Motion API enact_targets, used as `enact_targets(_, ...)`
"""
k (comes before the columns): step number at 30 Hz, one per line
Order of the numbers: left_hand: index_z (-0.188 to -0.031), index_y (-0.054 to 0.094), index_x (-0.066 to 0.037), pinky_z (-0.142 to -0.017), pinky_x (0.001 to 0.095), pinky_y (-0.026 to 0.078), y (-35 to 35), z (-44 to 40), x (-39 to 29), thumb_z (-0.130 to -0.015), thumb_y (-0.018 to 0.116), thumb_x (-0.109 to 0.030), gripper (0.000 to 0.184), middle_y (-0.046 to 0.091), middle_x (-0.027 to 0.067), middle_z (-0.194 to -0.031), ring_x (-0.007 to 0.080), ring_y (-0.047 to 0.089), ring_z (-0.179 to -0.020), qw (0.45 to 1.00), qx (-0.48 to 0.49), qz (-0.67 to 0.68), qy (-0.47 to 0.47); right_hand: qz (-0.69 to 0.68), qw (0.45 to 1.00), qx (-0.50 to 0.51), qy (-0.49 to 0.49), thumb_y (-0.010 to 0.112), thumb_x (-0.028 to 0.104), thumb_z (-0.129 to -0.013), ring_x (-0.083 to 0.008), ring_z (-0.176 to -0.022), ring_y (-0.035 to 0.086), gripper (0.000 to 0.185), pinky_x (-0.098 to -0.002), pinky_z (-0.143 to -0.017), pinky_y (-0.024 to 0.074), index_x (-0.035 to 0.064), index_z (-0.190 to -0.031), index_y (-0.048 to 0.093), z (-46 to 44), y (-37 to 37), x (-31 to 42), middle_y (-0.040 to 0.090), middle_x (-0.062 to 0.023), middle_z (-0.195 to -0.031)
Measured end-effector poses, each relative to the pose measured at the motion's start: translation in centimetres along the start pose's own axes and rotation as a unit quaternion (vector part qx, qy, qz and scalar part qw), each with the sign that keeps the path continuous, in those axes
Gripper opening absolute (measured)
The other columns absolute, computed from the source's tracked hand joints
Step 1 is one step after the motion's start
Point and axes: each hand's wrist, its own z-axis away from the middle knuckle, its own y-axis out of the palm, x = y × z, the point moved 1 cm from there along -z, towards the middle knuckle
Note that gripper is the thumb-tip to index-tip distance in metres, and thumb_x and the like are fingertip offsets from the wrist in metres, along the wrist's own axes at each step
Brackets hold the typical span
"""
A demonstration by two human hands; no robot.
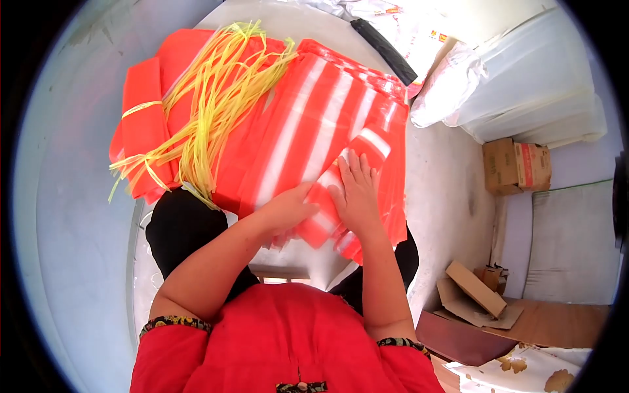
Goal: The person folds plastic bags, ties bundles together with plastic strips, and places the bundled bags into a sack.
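Observation:
A folded bundle of red-and-white striped plastic bags (317, 227) lies at a slant on a wide stack of the same striped bags (283, 141). My left hand (293, 208) grips the bundle's left edge, fingers bent and partly hidden. On top of the bundle my right hand (358, 191) presses flat with its fingers stretched out. Loose yellow plastic strips (213, 108) lie across red plastic to the left of the stack. Beside them is a folded red bundle (142, 82) with a yellow strip around it.
A black roll (384, 51) lies behind the stack, near a white plastic package (447, 85). On the right are a cardboard box (514, 167) and opened cardboard (473, 298) on a brown surface (557, 322). A pale wall (65, 196) runs along the left.

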Motion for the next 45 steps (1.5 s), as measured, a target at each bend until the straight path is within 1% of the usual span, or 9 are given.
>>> enact_targets(11, -0.161, 0.031, -0.017, -0.036, 0.0349, 0.041, 0.0, -1.5, 2.0, -0.101, 0.055, -0.022, 0.065, 0.066, 0.0120, -0.086, 0.0176, 0.057, -0.053, 0.995, 0.019, 0.051, 0.079, 0.007, 0.994, -0.109, 0.007, 0.060, 0.033, -0.099, -0.0396, -0.148, 0.036, 0.054, -0.0614, -0.123, 0.0184, 0.0053, -0.145, 0.055, -5.6, 1.4, -4.8, 0.044, -0.0203, -0.157)
enact_targets(14, -0.160, 0.035, -0.008, -0.048, 0.0315, 0.051, -0.6, 1.1, -0.9, -0.103, 0.058, -0.015, 0.062, 0.067, 0.0094, -0.104, 0.0145, 0.064, -0.069, 0.999, 0.046, 0.027, 0.010, 0.017, 0.994, -0.031, 0.103, 0.056, 0.041, -0.103, -0.0401, -0.158, 0.022, 0.062, -0.0548, -0.127, 0.0114, 0.0056, -0.153, 0.050, -6.5, -0.6, -3.5, 0.030, -0.0200, -0.169)
enact_targets(17, -0.159, 0.035, -0.005, -0.049, 0.0322, 0.051, -0.4, -1.8, 2.6, -0.103, 0.059, -0.015, 0.062, 0.067, 0.0089, -0.105, 0.0144, 0.063, -0.069, 0.991, 0.065, 0.100, 0.061, -0.079, 0.986, -0.121, 0.087, 0.064, 0.032, -0.100, -0.0388, -0.155, 0.029, 0.057, -0.0499, -0.126, 0.0228, 0.0038, -0.149, 0.054, -6.3, 0.6, -5.9, 0.034, -0.0218, -0.166)
enact_targets(29, -0.154, 0.036, -0.006, -0.068, 0.0304, 0.054, 2.9, -0.5, 1.0, -0.100, 0.061, -0.019, 0.061, 0.066, 0.0103, -0.115, 0.0145, 0.063, -0.086, 0.995, 0.060, 0.074, 0.032, -0.668, 0.698, -0.159, 0.203, 0.059, 0.006, -0.102, -0.0233, -0.145, 0.044, 0.068, -0.0370, -0.116, 0.0399, 0.0041, -0.163, 0.029, 8.7, -0.2, -0.1, 0.042, -0.0144, -0.158)
enact_targets(33, -0.154, 0.031, 0.001, -0.101, 0.0355, 0.054, 5.2, -0.4, 2.4, -0.101, 0.061, -0.010, 0.063, 0.053, 0.0137, -0.142, 0.0212, 0.058, -0.126, 0.980, 0.110, 0.154, 0.056, -0.684, 0.694, -0.105, 0.198, 0.063, -0.001, -0.095, -0.0222, -0.137, 0.052, 0.079, -0.0345, -0.111, 0.0459, 0.0056, -0.165, 0.027, 10.3, 0.2, -0.2, 0.040, -0.0150, -0.162)
enact_targets(35, -0.156, 0.028, 0.001, -0.099, 0.0350, 0.055, 7.0, 0.4, 3.0, -0.100, 0.061, -0.008, 0.065, 0.053, 0.0138, -0.141, 0.0215, 0.059, -0.124, 0.982, 0.106, 0.147, 0.061, -0.642, 0.740, -0.107, 0.172, 0.064, -0.002, -0.093, -0.0218, -0.133, 0.055, 0.080, -0.0337, -0.108, 0.0484, 0.0062, -0.164, 0.029, 11.4, 2.1, -0.6, 0.043, -0.0147, -0.159)
enact_targets(38, -0.160, 0.023, -0.006, -0.104, 0.0382, 0.055, 8.8, 0.8, 3.4, -0.100, 0.058, 0.000, 0.070, 0.048, 0.0114, -0.149, 0.0213, 0.056, -0.132, 0.995, 0.090, 0.014, 0.042, -0.706, 0.676, -0.070, 0.199, 0.066, -0.002, -0.092, -0.0217, -0.133, 0.053, 0.079, -0.0326, -0.108, 0.0480, 0.0062, -0.163, 0.034, 12.5, 1.5, -1.9, 0.048, -0.0149, -0.153)
enact_targets(43, -0.154, 0.032, -0.007, -0.098, 0.0388, 0.057, 13.1, 2.8, 2.5, -0.103, 0.057, -0.003, 0.058, 0.063, 0.0160, -0.136, 0.0236, 0.067, -0.120, 0.985, 0.167, -0.033, -0.037, -0.668, 0.708, -0.082, 0.215, 0.067, -0.007, -0.089, -0.0085, -0.114, 0.060, 0.081, -0.0237, -0.092, 0.0517, 0.0043, -0.163, 0.035, 17.1, -1.5, -5.7, 0.056, -0.0065, -0.145)
enact_targets(45, -0.145, 0.041, -0.007, -0.096, 0.0368, 0.057, 13.4, 2.7, 3.6, -0.105, 0.055, -0.007, 0.042, 0.072, 0.0183, -0.124, 0.0263, 0.072, -0.112, 0.973, 0.220, -0.047, -0.058, -0.701, 0.672, -0.130, 0.198, 0.065, -0.006, -0.092, -0.0032, -0.064, 0.051, 0.080, -0.0218, -0.056, 0.0439, 0.0116, -0.164, 0.035, 19.8, -2.3, -8.1, 0.063, -0.0027, -0.127)
